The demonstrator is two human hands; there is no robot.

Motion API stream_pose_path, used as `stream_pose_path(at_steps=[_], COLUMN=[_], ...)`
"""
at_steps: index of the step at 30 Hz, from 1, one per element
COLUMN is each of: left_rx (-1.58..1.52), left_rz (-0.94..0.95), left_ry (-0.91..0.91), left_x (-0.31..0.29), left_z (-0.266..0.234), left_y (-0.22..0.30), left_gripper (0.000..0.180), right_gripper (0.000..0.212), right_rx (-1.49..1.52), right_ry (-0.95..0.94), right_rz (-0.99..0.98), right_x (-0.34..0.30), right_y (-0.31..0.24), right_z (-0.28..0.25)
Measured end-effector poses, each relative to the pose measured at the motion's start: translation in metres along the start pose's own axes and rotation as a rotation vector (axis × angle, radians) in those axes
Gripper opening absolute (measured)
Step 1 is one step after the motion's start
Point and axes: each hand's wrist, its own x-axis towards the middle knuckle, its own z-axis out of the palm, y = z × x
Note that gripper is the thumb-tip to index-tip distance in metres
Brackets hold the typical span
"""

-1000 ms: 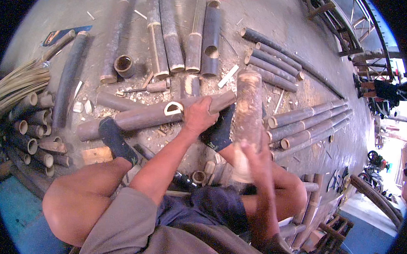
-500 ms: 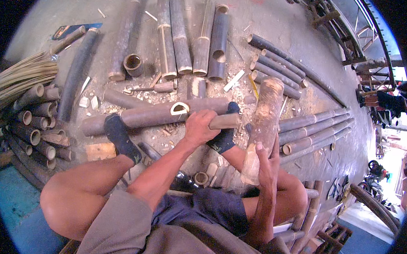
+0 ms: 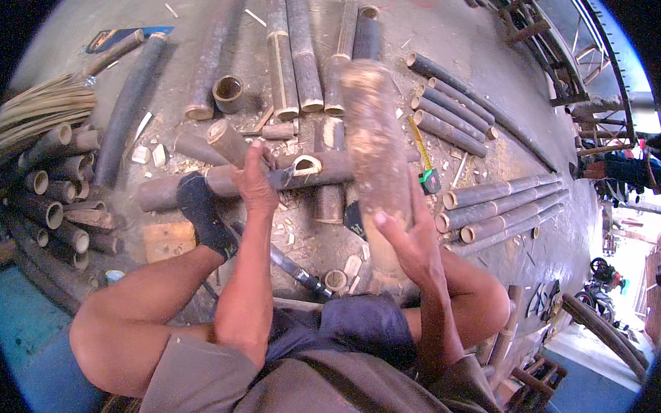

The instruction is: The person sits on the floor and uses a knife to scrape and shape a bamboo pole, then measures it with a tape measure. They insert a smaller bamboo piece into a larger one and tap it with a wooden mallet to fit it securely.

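My left hand (image 3: 256, 184) is closed around the thick wooden handle (image 3: 226, 141) of a chisel, which tilts up to the left. Its dark blade (image 3: 280, 179) reaches the left side of a pale-edged hole (image 3: 307, 165) cut in a bamboo tube (image 3: 224, 181) lying crosswise before me. In my right hand (image 3: 411, 240) is a heavy wooden mallet (image 3: 371, 122), a rough club-like log gripped at its narrower pale end. The mallet stands raised, blurred by motion, and hides the tube's right part. My left foot in a dark sock (image 3: 200, 209) rests against the tube.
Bamboo tubes lie beyond (image 3: 282, 59), in a stack at left (image 3: 50, 214) and in rows at right (image 3: 495, 205). A green tape measure (image 3: 428, 181) sits right of the mallet. Wood chips (image 3: 141, 154) litter the floor. A power tool (image 3: 304, 275) lies between my legs.
My left hand has moved left with the chisel, whose handle now tilts left instead of right. The mallet has swung left and more upright, uncovering the tape measure.
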Motion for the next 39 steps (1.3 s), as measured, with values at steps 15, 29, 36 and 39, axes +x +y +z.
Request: stream_pose_path(at_steps=[15, 29, 36, 39], left_rx=[0.077, 0.791, 0.904, 0.938], left_rz=[0.281, 0.552, 0.552, 0.234], left_ry=[0.172, 0.131, 0.080, -0.186], left_x=[-0.022, -0.001, 0.022, 0.027], left_z=[-0.018, -0.088, -0.095, -0.099], left_y=[-0.030, -0.117, -0.132, -0.123], left_gripper=[0.023, 0.043, 0.052, 0.044], right_gripper=[0.087, 0.074, 0.077, 0.073], right_rx=[-1.255, -1.031, -1.115, -1.041], right_ry=[-0.555, -0.434, -0.688, -0.525], right_rz=[-0.669, -1.144, -0.995, -1.201], right_x=[0.092, 0.107, 0.113, 0.119], right_y=[-0.151, -0.185, -0.181, -0.189], right_z=[0.062, 0.100, 0.107, 0.113])
